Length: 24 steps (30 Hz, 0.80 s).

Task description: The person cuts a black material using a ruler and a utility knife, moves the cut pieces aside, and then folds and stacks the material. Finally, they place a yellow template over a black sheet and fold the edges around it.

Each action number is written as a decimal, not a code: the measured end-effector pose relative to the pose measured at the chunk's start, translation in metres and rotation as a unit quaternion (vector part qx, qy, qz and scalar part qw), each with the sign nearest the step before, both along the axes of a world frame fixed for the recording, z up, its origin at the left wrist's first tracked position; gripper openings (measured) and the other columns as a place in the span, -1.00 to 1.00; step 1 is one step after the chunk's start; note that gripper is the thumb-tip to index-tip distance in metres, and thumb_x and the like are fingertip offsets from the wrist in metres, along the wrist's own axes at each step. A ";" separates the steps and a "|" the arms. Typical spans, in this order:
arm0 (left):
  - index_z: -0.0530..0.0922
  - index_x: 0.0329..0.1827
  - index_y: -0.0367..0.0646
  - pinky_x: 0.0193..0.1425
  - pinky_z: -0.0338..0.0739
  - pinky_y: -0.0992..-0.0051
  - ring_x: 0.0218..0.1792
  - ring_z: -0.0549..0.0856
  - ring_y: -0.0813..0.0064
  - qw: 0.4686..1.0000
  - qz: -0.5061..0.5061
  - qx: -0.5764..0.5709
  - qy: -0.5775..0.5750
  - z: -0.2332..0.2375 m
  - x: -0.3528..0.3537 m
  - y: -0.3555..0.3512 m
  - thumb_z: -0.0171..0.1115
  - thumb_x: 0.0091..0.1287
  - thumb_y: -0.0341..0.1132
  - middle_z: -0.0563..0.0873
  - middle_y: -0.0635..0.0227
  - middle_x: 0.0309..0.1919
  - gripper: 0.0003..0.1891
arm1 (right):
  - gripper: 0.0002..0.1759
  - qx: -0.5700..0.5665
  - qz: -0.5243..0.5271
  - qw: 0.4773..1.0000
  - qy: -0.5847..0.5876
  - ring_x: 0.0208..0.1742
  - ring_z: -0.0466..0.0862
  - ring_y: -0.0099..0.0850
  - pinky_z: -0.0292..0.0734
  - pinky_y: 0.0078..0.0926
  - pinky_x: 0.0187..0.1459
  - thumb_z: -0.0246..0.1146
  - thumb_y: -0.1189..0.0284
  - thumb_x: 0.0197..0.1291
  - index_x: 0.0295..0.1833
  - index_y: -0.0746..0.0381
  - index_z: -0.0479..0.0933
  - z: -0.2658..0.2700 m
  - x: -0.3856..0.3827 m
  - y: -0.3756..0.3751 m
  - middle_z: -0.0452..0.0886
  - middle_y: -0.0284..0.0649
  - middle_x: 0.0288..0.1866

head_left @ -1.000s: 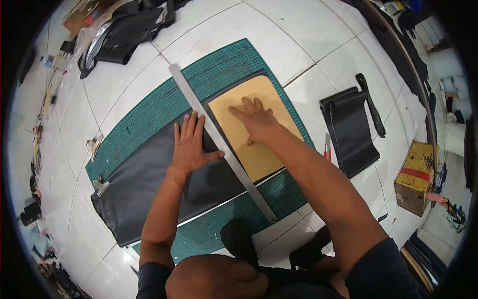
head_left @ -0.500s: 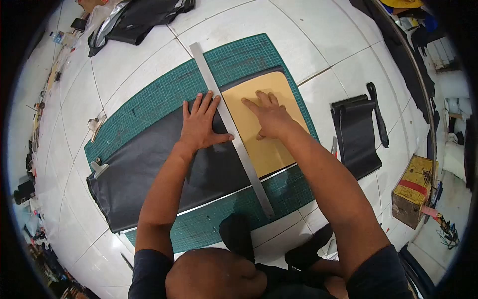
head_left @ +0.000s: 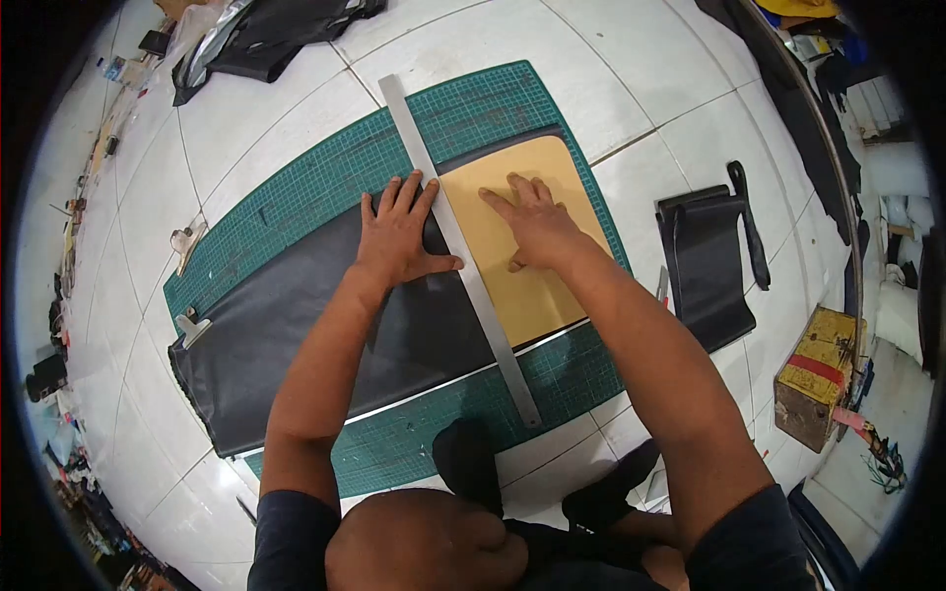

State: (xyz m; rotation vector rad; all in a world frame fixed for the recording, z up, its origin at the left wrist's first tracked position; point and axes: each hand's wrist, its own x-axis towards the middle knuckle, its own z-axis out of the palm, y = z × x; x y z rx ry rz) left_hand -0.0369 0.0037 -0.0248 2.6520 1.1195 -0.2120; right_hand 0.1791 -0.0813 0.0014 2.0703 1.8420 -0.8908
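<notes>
A green cutting mat (head_left: 325, 182) lies on the white tiled floor. A large black sheet (head_left: 276, 340) is spread over it. A tan board (head_left: 537, 295) rests on the sheet's right part. A long metal ruler (head_left: 463, 261) runs along the board's left edge. My left hand (head_left: 399, 236) lies flat on the black sheet, fingers spread, its thumb against the ruler. My right hand (head_left: 532, 227) presses flat on the tan board, fingers apart.
Cut black pieces (head_left: 705, 261) and a black strap (head_left: 751, 236) lie to the right on the tiles. A yellow box (head_left: 816, 379) stands at the far right. Black fabric (head_left: 266, 39) is heaped at the top left. Metal clips (head_left: 192, 325) sit at the sheet's left edge.
The view has shifted, so the mat sits slightly higher in frame. Both hands stay flat in place; my left hand has slid a little along the ruler.
</notes>
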 end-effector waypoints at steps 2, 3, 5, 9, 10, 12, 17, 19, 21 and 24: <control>0.18 0.70 0.00 0.64 -0.03 -0.37 0.67 0.14 -0.07 1.000 0.000 0.002 0.005 0.000 0.001 0.000 0.56 -0.19 0.51 0.18 0.13 0.68 0.38 | 0.36 0.001 -0.003 1.000 0.002 0.75 -0.03 0.12 0.31 0.37 0.52 0.71 0.39 -0.14 0.73 -0.28 0.03 0.001 -0.001 0.000 -0.08 -0.09 0.78; 0.18 0.70 -0.01 0.64 -0.03 -0.37 0.67 0.14 -0.07 1.000 -0.001 0.008 0.006 0.000 0.002 -0.001 0.57 -0.18 0.49 0.18 0.11 0.68 0.37 | 0.35 0.001 -0.001 1.000 0.003 0.75 -0.02 0.12 0.31 0.37 0.52 0.71 0.39 -0.13 0.73 -0.27 0.04 0.002 0.000 0.000 -0.08 -0.09 0.78; 0.20 0.69 -0.05 0.64 0.00 -0.34 0.66 0.16 -0.06 1.000 -0.005 0.030 0.003 0.000 0.002 -0.004 0.58 -0.17 0.46 0.21 0.09 0.66 0.35 | 0.35 0.000 0.001 1.000 0.006 0.75 -0.02 0.12 0.31 0.36 0.52 0.71 0.39 -0.13 0.73 -0.27 0.04 0.003 0.000 0.000 -0.09 -0.08 0.78; 0.26 0.63 -0.17 0.67 0.06 -0.21 0.64 0.22 -0.01 0.999 -0.014 0.038 -0.027 -0.004 -0.001 -0.012 0.62 -0.13 0.37 0.27 0.07 0.63 0.29 | 0.34 -0.002 0.003 1.000 0.006 0.75 -0.02 0.11 0.30 0.36 0.52 0.71 0.38 -0.11 0.73 -0.28 0.04 0.000 0.000 -0.005 -0.10 -0.09 0.78; 0.27 0.62 -0.19 0.68 0.07 -0.17 0.64 0.22 0.00 0.999 -0.013 0.032 -0.040 -0.003 0.002 -0.012 0.62 -0.11 0.35 0.27 0.07 0.63 0.27 | 0.34 -0.001 0.005 1.000 0.001 0.75 -0.02 0.10 0.30 0.36 0.52 0.71 0.37 -0.10 0.73 -0.28 0.03 0.001 0.000 -0.003 -0.10 -0.09 0.78; 0.23 0.64 -0.23 0.71 0.03 -0.07 0.68 0.14 -0.04 1.000 -0.001 -0.016 0.001 -0.001 0.004 -0.013 0.60 -0.04 0.32 0.23 0.03 0.65 0.26 | 0.35 0.002 0.009 1.000 -0.006 0.74 0.00 0.11 0.33 0.29 0.52 0.71 0.37 -0.12 0.73 -0.28 0.03 0.000 0.002 -0.002 -0.10 -0.08 0.78; 0.08 0.67 -0.34 0.71 -0.01 -0.15 0.69 0.13 -0.01 0.997 -0.018 -0.015 0.067 0.014 0.012 -0.019 0.63 -0.14 0.37 0.17 -0.02 0.66 0.43 | 0.38 0.010 0.010 1.000 -0.019 0.73 0.03 0.10 0.38 0.21 0.51 0.73 0.36 -0.18 0.73 -0.29 0.04 -0.001 0.000 -0.002 -0.07 -0.07 0.76; 0.05 0.67 -0.39 0.71 -0.03 -0.17 0.69 0.11 0.00 0.996 -0.015 -0.015 0.087 0.015 0.016 -0.022 0.63 -0.19 0.41 0.14 -0.05 0.67 0.49 | 0.38 0.009 0.007 1.000 -0.013 0.73 0.03 0.10 0.38 0.21 0.51 0.73 0.37 -0.18 0.73 -0.29 0.04 -0.002 0.001 -0.002 -0.07 -0.08 0.76; 0.03 0.67 -0.41 0.71 -0.04 -0.19 0.70 0.10 0.00 0.994 -0.012 -0.014 0.106 0.016 0.020 -0.021 0.62 -0.21 0.44 0.13 -0.07 0.67 0.52 | 0.38 0.011 0.006 1.000 -0.013 0.73 0.03 0.09 0.38 0.21 0.51 0.73 0.37 -0.18 0.73 -0.29 0.04 -0.001 0.001 -0.001 -0.06 -0.08 0.76; 0.02 0.67 -0.41 0.69 -0.03 -0.22 0.70 0.09 -0.01 0.993 -0.007 -0.019 0.120 0.017 0.023 -0.023 0.62 -0.20 0.43 0.12 -0.09 0.67 0.52 | 0.38 0.015 0.008 1.000 -0.017 0.73 0.04 0.09 0.38 0.20 0.51 0.73 0.36 -0.19 0.72 -0.28 0.04 0.000 0.000 -0.003 -0.05 -0.08 0.76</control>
